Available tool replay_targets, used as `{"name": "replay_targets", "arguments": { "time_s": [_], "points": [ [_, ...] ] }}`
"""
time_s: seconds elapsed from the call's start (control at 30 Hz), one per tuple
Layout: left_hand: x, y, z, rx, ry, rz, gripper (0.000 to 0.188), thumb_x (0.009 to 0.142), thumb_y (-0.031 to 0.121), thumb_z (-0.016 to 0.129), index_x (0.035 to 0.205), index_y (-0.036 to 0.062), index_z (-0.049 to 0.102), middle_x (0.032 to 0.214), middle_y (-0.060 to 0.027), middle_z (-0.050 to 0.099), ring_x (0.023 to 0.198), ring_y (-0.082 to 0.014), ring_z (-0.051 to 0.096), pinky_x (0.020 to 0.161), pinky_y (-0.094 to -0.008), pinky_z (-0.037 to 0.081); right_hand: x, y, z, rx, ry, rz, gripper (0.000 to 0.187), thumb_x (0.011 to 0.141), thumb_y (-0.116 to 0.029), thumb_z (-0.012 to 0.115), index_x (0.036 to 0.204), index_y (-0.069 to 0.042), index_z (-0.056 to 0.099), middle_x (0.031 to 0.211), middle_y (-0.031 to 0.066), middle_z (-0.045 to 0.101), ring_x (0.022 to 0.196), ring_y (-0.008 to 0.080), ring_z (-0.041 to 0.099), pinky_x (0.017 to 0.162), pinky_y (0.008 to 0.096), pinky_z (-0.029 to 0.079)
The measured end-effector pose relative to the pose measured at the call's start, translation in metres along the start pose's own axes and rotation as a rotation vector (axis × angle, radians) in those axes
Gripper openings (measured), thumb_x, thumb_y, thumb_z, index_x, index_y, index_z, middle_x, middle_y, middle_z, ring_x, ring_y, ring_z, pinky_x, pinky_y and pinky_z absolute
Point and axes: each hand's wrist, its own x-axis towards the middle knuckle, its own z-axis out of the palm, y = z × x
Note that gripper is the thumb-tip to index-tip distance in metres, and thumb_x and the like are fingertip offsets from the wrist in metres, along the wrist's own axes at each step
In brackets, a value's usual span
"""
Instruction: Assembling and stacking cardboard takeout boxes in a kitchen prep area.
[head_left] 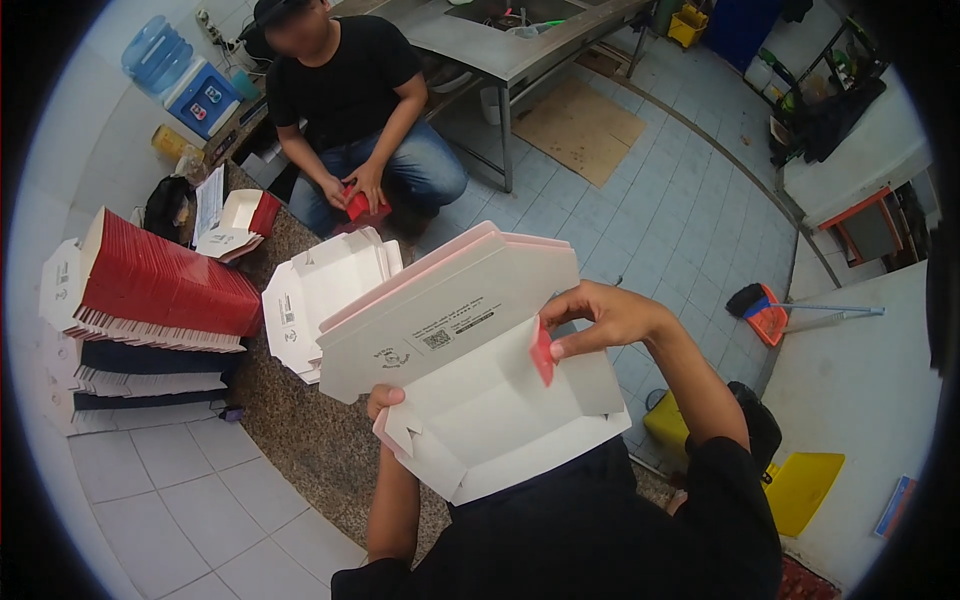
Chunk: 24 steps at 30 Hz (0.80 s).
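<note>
A white cardboard food box [520, 425] with pinkish-red outer edges is tilted in front of me, its tray walls partly raised and its printed lid [450, 300] standing up. My left hand [388, 400] grips the left side of the box, thumb inside and the other fingers hidden beneath. At the right rear corner, my right hand [600, 318] pinches a small red flap [541, 352] of the box between thumb and fingers. Behind the lid, several flat white cartons [292, 305] lie piled on the speckled stone counter [310, 440].
Tall stacks of red cartons [165, 275] and dark blue ones [155, 360] stand at left. Across from me a seated person [345, 110] handles a small red box [365, 208]. A metal sink table [500, 45] stands behind; a red dustpan [768, 318] lies at right.
</note>
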Motion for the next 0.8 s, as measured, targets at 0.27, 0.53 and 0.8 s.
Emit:
{"name": "replay_targets", "arguments": {
  "time_s": [0.27, 0.53, 0.8],
  "points": [
    [-0.006, -0.002, 0.024, 0.142, 0.034, 0.028, 0.078, 0.055, 0.01, 0.058, 0.129, -0.0101, 0.042, 0.116, -0.0293, 0.056, 0.103, -0.0396, 0.06, 0.087, -0.0429, 0.055, 0.005, -0.002, 0.02, -0.03, 0.283, 0.211, 0.027, 0.073, -0.02, 0.08, 0.093, -0.003, 0.071, 0.083, 0.0046, 0.069, 0.081, 0.0118, 0.061, 0.087, 0.0299, 0.044],
    [0.004, -0.002, 0.009, 0.119, 0.033, -0.025, 0.076, 0.06, 0.013, 0.061, 0.129, -0.0104, 0.04, 0.118, -0.03, 0.054, 0.103, -0.0393, 0.06, 0.086, -0.0431, 0.056, 0.01, 0.017, 0.009, -0.086, 0.146, 0.144, 0.025, 0.082, -0.021, 0.072, 0.098, -0.002, 0.071, 0.081, 0.003, 0.068, 0.072, 0.0094, 0.06, 0.074, 0.025, 0.046],
    [0.001, 0.006, -0.027, -0.033, 0.031, 0.071, 0.074, 0.067, 0.017, 0.06, 0.132, -0.01, 0.035, 0.119, -0.0307, 0.054, 0.106, -0.0415, 0.059, 0.089, -0.0453, 0.055, -0.06, 0.119, 0.009, 0.6, 0.042, 0.162, 0.058, 0.088, -0.041, 0.066, 0.126, 0.001, 0.055, 0.118, 0.0126, 0.064, 0.107, 0.0194, 0.06, 0.092, 0.0343, 0.048]
  ]
}}
